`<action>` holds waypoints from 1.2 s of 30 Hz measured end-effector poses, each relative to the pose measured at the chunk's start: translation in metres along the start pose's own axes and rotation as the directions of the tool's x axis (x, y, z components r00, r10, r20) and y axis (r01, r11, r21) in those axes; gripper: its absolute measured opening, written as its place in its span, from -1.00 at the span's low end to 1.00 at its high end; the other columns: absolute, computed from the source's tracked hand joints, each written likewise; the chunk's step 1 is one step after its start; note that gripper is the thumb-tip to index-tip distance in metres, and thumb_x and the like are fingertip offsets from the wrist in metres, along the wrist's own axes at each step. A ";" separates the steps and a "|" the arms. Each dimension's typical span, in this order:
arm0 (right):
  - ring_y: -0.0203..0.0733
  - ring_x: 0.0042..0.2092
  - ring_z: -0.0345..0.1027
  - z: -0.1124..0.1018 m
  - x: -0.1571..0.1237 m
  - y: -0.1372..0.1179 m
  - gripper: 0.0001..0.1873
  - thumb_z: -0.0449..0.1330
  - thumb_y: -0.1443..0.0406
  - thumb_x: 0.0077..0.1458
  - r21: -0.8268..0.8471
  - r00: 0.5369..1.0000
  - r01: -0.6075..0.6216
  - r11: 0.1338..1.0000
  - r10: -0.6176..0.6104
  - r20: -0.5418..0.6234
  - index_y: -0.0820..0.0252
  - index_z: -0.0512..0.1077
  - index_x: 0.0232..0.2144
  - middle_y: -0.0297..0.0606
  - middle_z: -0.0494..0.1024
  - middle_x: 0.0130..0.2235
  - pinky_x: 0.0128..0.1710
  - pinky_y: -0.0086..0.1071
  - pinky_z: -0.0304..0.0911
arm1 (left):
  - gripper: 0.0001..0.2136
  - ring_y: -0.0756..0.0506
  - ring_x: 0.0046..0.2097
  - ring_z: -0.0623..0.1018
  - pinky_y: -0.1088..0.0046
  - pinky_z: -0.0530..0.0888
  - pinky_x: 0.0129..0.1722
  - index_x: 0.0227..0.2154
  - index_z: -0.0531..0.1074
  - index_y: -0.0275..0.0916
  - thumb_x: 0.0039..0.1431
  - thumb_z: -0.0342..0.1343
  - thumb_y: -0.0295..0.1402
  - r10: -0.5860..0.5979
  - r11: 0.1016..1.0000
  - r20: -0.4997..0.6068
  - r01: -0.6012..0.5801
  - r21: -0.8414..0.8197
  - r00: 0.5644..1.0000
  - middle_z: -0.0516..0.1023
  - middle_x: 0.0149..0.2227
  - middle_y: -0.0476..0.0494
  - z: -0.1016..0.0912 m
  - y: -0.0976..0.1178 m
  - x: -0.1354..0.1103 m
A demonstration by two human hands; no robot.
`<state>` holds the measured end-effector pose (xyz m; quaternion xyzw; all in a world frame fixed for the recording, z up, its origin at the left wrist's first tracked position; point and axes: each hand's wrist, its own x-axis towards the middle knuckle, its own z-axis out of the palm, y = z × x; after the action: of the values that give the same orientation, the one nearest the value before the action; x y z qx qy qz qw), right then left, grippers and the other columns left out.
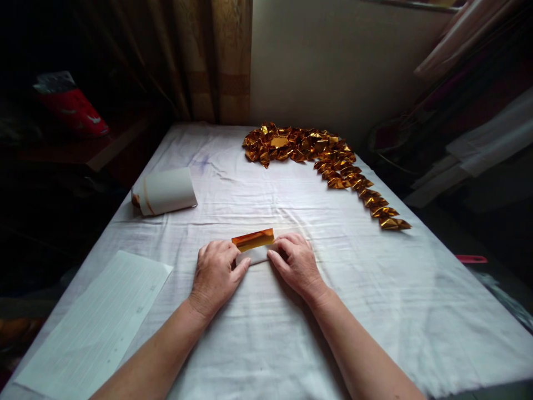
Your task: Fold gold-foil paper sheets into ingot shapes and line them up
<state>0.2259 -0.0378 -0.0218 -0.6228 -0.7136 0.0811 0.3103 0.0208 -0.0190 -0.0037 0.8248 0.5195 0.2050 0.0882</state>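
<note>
On my feed both limbs are bare – the left hand (214, 272) and left forearm (162, 344), the right hand (300, 264) and right forearm (353, 333). I see forearms broad at the frame's lower edge, tapering to narrower wrists (200, 306) – creased skin there, rounded knuckles (203, 253), and blunt-tipped thumbs (241, 269).

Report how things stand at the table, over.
Left hand and right hand holding folded gold-and-white sheet. Gold chain farther back, apart from it.
</note>
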 end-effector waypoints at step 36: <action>0.17 0.26 0.12 0.005 -0.005 0.017 -0.52 0.27 0.13 0.05 -0.208 0.985 -0.172 0.963 0.166 -0.048 0.16 0.38 0.01 0.01 0.34 0.21 0.16 0.05 0.06 | -0.94 -0.19 -0.09 0.41 0.21 0.27 -0.06 -0.33 0.43 -0.14 0.20 0.16 -0.30 -0.033 0.999 0.040 0.033 -0.003 0.999 0.49 -0.19 -0.07 0.003 -0.001 -0.001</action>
<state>0.2374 -0.0373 -0.0360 -0.7120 -0.6577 0.0214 0.2451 0.0207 -0.0195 -0.0066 0.8199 0.5307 0.1882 0.1034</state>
